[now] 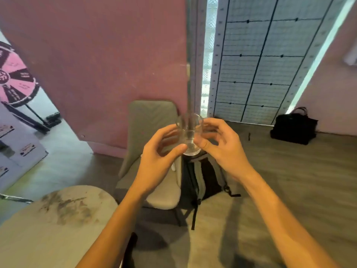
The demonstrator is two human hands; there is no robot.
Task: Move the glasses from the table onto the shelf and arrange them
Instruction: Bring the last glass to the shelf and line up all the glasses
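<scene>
Two bare forearms are reaching forward from the bottom edge, beside the pale, smudged round counter lying at lower left. The left grip and right grip are both curling round a clear glass, thumbs pinching near its base and fingers wrapping its sides. The glass is hanging upright in the air, off the counter, looking see-through and empty, though blur is softening it. Below it a grey chair is standing with a backpack leaning against its side. Farther back, a black bag is sitting on the floor by the wall, its contents hidden.
</scene>
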